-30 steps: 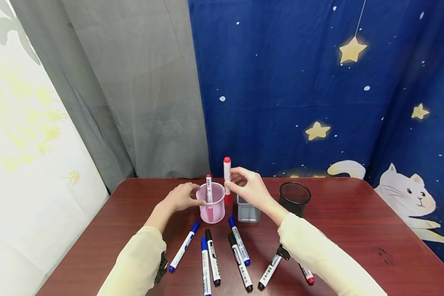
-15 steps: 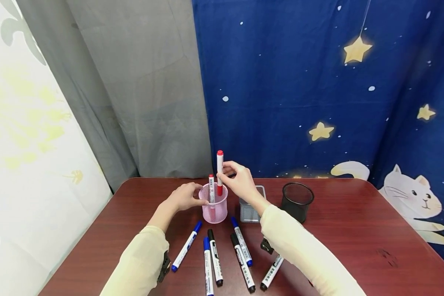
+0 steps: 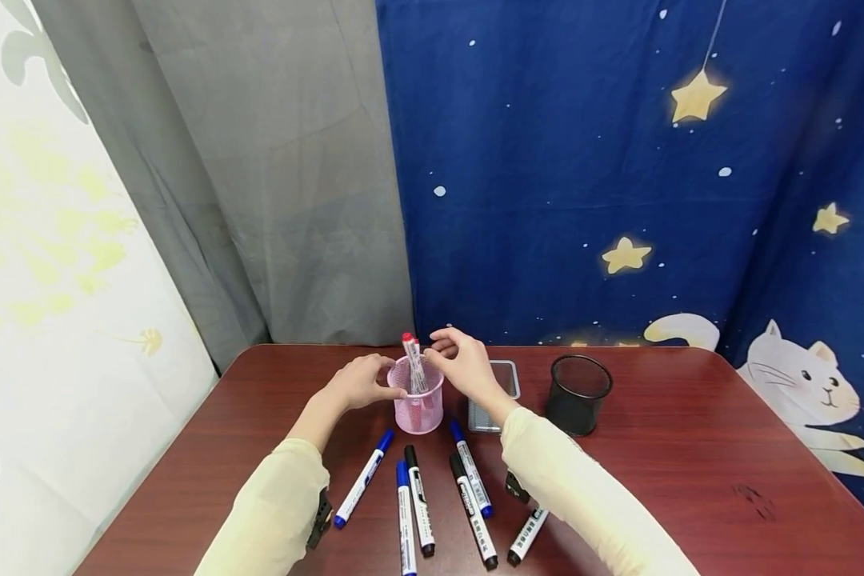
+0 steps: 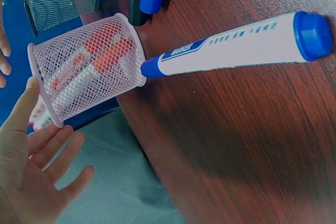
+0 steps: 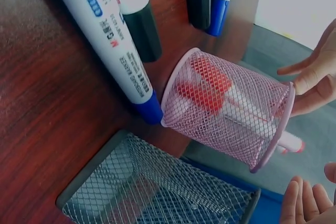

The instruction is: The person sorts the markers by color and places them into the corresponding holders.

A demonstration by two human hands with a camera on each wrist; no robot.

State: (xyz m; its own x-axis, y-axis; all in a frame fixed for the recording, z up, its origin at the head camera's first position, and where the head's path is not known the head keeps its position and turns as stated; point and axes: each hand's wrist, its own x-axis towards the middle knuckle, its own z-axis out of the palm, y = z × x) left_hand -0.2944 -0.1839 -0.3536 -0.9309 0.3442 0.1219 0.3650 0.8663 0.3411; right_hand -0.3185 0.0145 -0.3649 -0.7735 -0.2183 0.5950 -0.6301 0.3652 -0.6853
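Observation:
A pink mesh pen holder (image 3: pixel 419 418) stands upright on the table. Two red-capped markers (image 3: pixel 415 364) lean inside it, their red lower ends showing through the mesh in the left wrist view. My left hand (image 3: pixel 360 384) grips the holder's rim, thumb on one side and fingers on the other, the outer fingers spread. Right of the rim hovers my right hand (image 3: pixel 468 368), its fingers loosely bent and holding nothing. In the right wrist view, the fingertips of that hand (image 5: pixel 312 203) appear just off the holder's top.
To the right stand a grey square mesh holder (image 3: pixel 504 376), partly behind my right hand, and a black round one (image 3: pixel 578 412). Nearer me lie several blue-capped markers (image 3: pixel 363 480) and black-capped markers (image 3: pixel 475 512). Curtains hang behind the table's far edge.
My right hand has moved left and lowered a red marker into the pink holder, then let go. That marker now leans beside the first. My left hand stays at the rim.

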